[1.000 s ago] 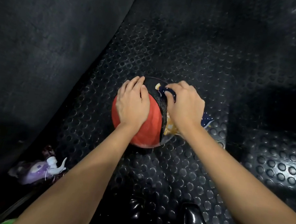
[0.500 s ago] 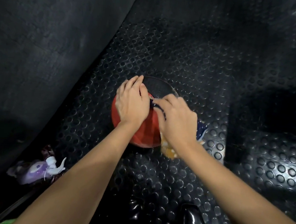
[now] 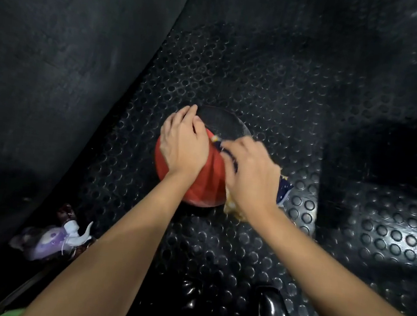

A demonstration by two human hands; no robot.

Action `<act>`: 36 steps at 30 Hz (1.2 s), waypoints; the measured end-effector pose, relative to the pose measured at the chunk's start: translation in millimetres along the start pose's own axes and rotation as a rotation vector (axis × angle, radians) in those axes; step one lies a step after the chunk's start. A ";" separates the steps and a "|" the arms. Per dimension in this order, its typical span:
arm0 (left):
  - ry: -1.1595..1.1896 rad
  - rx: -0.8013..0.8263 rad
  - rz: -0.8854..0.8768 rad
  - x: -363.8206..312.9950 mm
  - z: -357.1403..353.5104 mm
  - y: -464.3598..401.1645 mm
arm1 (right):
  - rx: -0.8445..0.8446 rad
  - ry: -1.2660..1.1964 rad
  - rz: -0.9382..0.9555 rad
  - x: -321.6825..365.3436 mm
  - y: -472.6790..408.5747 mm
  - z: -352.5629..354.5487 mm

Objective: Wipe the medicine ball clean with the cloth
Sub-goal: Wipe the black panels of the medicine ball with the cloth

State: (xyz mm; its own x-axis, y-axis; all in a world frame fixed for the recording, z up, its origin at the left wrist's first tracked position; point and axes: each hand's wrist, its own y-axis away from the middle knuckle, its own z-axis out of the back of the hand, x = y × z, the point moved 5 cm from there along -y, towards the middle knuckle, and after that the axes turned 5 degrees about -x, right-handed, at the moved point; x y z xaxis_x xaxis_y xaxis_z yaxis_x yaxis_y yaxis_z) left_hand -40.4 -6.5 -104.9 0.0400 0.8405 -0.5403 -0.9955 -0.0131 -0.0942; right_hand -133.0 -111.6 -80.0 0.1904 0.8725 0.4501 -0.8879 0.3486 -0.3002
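the red and black medicine ball [image 3: 207,183] sits on the studded rubber floor [image 3: 274,87] at frame centre, the left hand [image 3: 181,144] lying flat on its top with fingers straight toward 12 o'clock, while at 3 o'clock the right hand [image 3: 250,177] presses a bunched patterned cloth [image 3: 283,191] against its side.

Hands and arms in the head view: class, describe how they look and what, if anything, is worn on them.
Both forearms are bare to the frame's bottom edge: no sleeves. The left hand and right hand wear no gloves, and no rings, watch or wristband can be seen. The right hand's outline is slightly blurred.
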 end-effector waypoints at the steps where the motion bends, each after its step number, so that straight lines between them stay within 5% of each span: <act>1: 0.002 0.001 -0.006 1.9 0.7 -0.9 | -0.013 0.027 0.062 -0.9 5.8 0.0; 5: 0.011 0.010 -0.042 3.9 2.3 1.6 | 0.017 -0.050 -0.227 -38.8 -9.0 -2.1; 8: 0.011 0.069 -0.216 4.2 6.6 7.5 | 0.018 -0.087 -0.225 -35.9 -6.8 -5.7; 13: -0.145 0.410 -0.553 12.6 16.2 14.9 | 0.034 -0.117 -0.265 -40.5 -4.9 -5.3; 16: -0.259 0.500 -0.535 11.7 15.9 14.7 | 0.013 -0.123 -0.287 -32.8 -5.8 -2.1; 21: -0.300 0.533 -0.509 14.1 16.4 16.6 | -0.011 -0.007 0.031 -5.5 -5.9 0.2; 25: -0.281 0.517 -0.504 16.3 18.7 24.1 | 0.076 -0.011 -0.131 -11.6 -30.2 -3.2; 29: -0.238 0.516 -0.484 24.7 20.3 26.1 | 0.082 0.004 0.151 20.0 -3.7 -1.5; 33: -0.248 0.502 -0.503 26.5 21.7 33.8 | 0.093 -0.015 -0.137 -16.0 -34.5 -7.0; 36: -0.220 0.500 -0.484 26.8 21.9 33.2 | 0.070 -0.047 -0.018 8.7 -13.8 -1.5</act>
State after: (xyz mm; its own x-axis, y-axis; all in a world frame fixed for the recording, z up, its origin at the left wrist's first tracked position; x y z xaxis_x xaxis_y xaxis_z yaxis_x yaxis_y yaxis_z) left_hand -74.3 27.4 -104.2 0.5195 0.7796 -0.3497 -0.7932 0.5922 0.1419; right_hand -118.5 -108.3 -73.2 0.1879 0.8486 0.4946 -0.9121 0.3376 -0.2326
